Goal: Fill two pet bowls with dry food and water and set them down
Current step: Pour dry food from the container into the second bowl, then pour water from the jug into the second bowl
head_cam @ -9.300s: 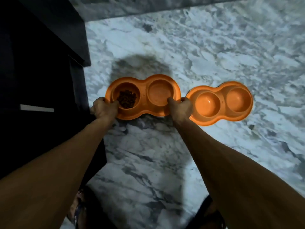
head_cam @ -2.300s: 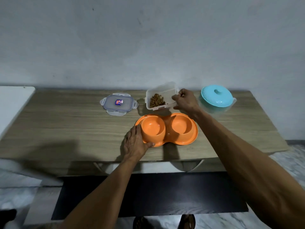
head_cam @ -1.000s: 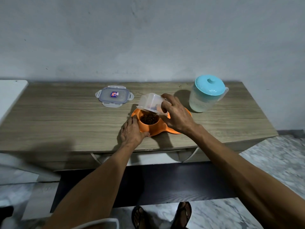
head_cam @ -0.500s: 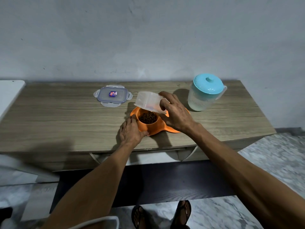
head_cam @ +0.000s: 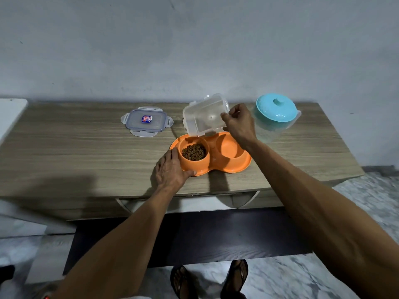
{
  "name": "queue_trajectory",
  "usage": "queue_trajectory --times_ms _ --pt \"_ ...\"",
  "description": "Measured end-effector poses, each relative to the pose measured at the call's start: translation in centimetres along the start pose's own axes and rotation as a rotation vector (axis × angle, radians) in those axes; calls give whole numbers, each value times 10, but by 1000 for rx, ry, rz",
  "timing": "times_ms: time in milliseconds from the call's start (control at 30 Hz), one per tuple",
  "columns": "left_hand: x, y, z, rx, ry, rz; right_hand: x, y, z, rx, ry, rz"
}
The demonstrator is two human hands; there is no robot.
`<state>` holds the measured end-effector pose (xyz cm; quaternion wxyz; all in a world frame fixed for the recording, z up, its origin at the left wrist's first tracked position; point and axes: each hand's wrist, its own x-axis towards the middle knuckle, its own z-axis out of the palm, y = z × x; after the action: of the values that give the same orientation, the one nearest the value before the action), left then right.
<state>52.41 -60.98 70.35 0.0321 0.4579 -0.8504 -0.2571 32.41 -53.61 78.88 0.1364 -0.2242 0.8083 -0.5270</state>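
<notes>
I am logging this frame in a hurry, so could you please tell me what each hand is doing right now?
Left hand: open, resting against the orange double bowl.
Right hand: holding the tilted clear container.

Grey plaster wall (head_cam: pixel 194 44), wooden table (head_cam: pixel 75 152), veined marble floor (head_cam: pixel 367 190)
</notes>
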Motion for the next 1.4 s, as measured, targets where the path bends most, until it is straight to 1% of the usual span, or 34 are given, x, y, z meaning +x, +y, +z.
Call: queue_trajectory --times_ms 133,233,300,567,700,933,1000,1100,1267,1400 --pt "2 -3 5 26 26 17 27 3 22 133 40 191" --pt "3 -5 7 40 35 28 43 9 39 119 33 289" --pt "4 -5 9 49 40 29 51 13 48 67 19 325" --pt "4 -6 9 48 37 34 62 18 66 -66 -54 377" --pt "4 -7 10 48 41 28 64 21 68 -103 -55 358" --pt "5 -7 11 85 37 39 56 21 62 -144 -7 373" --pt "6 -7 10 94 30 44 52 18 53 -151 24 342" --pt "3 -6 6 98 27 56 43 6 34 -163 58 241" --pt "-1 22 -8 105 148 132 31 -16 -4 -209 128 17" --pt "3 58 -9 179 106 235 25 -30 -46 -197 251 -135"
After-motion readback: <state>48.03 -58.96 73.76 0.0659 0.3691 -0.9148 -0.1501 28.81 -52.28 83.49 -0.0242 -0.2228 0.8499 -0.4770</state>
